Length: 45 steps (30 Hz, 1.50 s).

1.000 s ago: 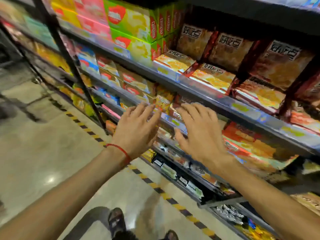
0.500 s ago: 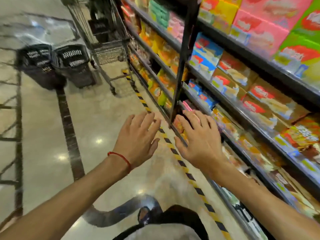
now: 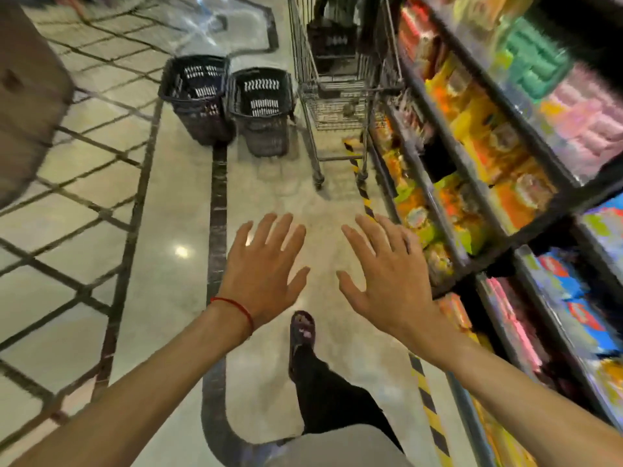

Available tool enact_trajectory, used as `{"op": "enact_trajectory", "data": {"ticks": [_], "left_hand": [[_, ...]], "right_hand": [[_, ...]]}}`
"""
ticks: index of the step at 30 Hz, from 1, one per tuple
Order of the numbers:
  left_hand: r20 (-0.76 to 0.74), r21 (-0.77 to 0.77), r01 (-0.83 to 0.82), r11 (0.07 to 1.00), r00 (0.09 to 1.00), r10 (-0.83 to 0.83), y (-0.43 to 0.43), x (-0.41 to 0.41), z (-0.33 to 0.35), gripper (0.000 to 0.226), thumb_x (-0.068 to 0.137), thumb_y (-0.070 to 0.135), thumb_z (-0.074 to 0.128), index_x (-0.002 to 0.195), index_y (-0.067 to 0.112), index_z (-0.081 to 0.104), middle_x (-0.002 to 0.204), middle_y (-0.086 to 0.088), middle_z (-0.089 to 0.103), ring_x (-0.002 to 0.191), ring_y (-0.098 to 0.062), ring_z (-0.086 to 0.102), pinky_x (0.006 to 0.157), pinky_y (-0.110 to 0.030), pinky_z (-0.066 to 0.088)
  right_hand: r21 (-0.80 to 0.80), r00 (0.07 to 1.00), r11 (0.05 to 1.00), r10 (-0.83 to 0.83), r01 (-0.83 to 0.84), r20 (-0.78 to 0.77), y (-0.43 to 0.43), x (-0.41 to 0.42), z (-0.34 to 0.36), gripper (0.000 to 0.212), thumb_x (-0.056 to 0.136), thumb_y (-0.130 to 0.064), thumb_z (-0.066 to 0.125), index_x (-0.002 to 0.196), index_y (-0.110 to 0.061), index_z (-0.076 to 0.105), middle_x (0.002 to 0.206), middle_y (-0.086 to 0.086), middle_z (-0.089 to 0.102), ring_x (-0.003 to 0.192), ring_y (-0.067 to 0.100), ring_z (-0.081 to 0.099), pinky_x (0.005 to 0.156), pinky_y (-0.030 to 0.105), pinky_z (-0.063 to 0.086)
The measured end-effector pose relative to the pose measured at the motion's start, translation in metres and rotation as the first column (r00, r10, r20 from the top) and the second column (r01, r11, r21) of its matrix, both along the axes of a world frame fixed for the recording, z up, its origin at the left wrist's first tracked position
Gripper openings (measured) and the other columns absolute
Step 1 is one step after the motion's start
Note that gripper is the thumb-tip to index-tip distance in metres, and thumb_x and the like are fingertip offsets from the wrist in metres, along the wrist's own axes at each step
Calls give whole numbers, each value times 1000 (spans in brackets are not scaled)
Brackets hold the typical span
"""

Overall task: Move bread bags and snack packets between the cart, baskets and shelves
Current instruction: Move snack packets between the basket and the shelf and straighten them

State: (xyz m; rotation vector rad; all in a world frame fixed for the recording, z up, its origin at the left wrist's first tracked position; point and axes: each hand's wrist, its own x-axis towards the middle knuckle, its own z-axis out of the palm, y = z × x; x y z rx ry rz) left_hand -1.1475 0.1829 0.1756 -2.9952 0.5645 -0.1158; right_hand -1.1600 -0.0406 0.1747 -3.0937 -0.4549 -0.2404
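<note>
Head view: empty hands in the aisle, cart and baskets ahead.
The left hand [image 3: 261, 269] and right hand [image 3: 387, 274] are spread flat, fingers wide, holding nothing. Snack packets [image 3: 468, 200] sit on the shelves [image 3: 526, 227] at right, rows running away down the aisle; likely light, crinkly and crushable, best pinched at an edge seam. Two baskets [image 3: 232, 96] stand upright beside the cart [image 3: 337, 89].

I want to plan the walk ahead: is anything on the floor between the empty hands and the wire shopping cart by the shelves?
Nothing visible blocks it. The left hand and right hand are open and empty, and the pale polished floor ahead runs bare to the metal wire shopping cart. The two black plastic baskets stand to the cart's left, off that line.
</note>
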Motion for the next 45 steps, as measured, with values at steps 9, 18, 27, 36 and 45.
{"op": "enact_trajectory", "data": {"ticks": [9,18,27,36,45], "left_hand": [[-61,73,-197,978,978,201,96,198,6,72,98,63,36,158,23,34,168,-9,26,153,-34,26,120,-53,27],[-45,24,-293,956,955,293,209,387,-23,69,95,58,51,153,20,45,163,-13,35,149,-35,33,119,-57,29],[-89,29,-298,954,950,299,348,605,-22,69,90,54,65,147,17,53,159,-14,43,143,-38,43,114,-57,36],[-154,59,-323,945,932,328,451,802,-38,68,97,58,47,154,21,42,163,-12,36,149,-35,34,118,-56,29],[-253,79,-372,925,890,379,529,1020,-63,73,98,58,44,160,22,31,166,-11,29,153,-34,24,122,-55,25]], "right_hand": [[40,983,984,173,-171,-61,89,243,7,68,97,-58,51,155,-22,45,163,6,43,151,32,35,122,51,27],[-5,965,966,258,-258,-41,198,460,-8,68,96,-58,47,151,-18,51,157,9,50,146,36,42,117,55,37],[-21,950,950,309,-310,-45,343,675,-7,68,96,-57,46,151,-17,53,159,8,49,150,34,39,120,55,34],[1,948,954,300,-301,-107,436,875,-31,66,100,-57,47,155,-22,47,163,4,43,152,30,34,123,51,27],[-5,940,959,276,-282,-198,514,1095,-69,66,98,-52,49,155,-20,46,159,7,48,150,32,38,121,51,29]]}}
